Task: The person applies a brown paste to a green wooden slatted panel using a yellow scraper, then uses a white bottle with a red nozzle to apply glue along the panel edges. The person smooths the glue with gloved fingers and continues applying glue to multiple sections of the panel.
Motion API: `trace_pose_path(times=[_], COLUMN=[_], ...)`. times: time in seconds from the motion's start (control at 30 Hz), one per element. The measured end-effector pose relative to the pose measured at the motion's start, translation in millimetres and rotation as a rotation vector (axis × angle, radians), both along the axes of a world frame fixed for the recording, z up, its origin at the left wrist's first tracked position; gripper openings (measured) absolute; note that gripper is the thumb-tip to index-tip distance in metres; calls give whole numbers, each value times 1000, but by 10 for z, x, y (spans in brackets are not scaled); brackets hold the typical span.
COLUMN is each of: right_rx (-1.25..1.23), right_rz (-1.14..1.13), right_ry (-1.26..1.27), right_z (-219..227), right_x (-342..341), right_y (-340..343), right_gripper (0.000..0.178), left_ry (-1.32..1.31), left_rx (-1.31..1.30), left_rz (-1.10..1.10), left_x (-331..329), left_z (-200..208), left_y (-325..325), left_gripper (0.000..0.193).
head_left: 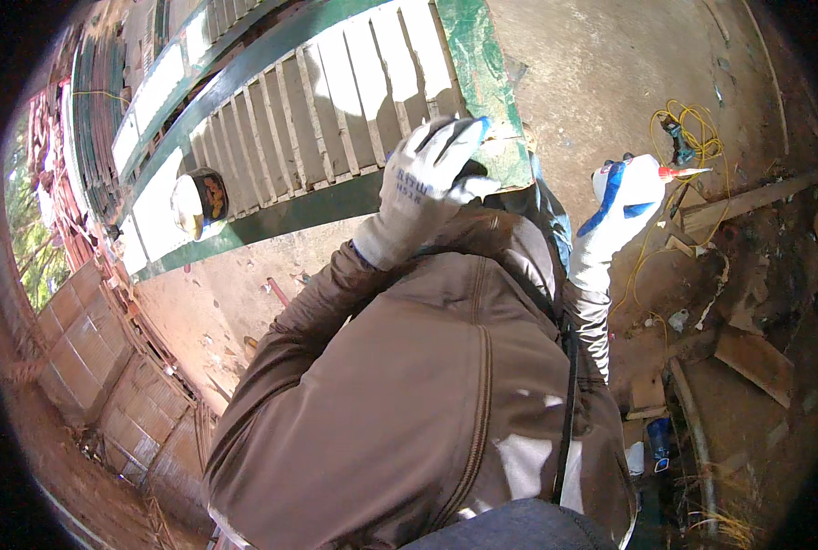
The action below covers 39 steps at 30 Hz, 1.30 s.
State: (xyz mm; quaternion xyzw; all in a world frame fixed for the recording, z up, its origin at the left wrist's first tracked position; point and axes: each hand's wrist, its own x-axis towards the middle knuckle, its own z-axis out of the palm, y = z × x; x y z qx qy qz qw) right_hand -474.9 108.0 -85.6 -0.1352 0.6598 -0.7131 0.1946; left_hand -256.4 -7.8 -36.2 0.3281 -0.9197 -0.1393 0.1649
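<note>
A green-framed slatted wooden panel (366,191) lies in front of me, its corner nearest my body. My left hand (436,170), in a white glove with blue on the fingertips, is over that corner with its fingers stretched out and nothing visible in them. Out to the right, away from the panel, my right hand (624,194) wears a white and blue glove. It is closed on a nozzle bottle (679,172), of which a red collar and a pale pointed tip stick out. The glove hides the bottle's body.
On the panel's left part stands a round tin (189,206) with brown contents. A teal power tool (677,139) and a coiled yellow cord (707,128) lie on the right-hand floor. Wooden boards (756,364) and scraps are scattered nearby. Stacked slats (97,119) stand at far left.
</note>
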Motion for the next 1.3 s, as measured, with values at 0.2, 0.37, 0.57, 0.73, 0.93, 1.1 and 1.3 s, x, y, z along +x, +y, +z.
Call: trace_pose_path(times=[0.2,0.37,0.57,0.73,0.93,1.1,1.3], right_rx=[11,3,8,46,83,108,104], right_rz=[-77,-26,-10,17,-15,-15,-21], right_ry=[34,-68,-51,-74,-41,-63,-41], right_z=[-39,-27,-86,-50,-99,-84,-117], right_x=[44,34,8,31,76,93,100], right_y=[22,67,92,82,81,72,92], right_gripper=[36,59,62,66,68,69,69], left_ry=[-324,-332,-287,-212,-155,-132,-202], left_rx=[-43,18,73,87,44,4,51], left_rz=[-36,-15,-8,-55,-80,-144,-117], left_x=[113,-57,-28,-209,-219,-276,-151], left_z=[-118,-103,-134,-159,-138,-132,-61], left_y=[227,263,332,244,209,107,140], left_gripper=[101,96,96,99,92,87,85])
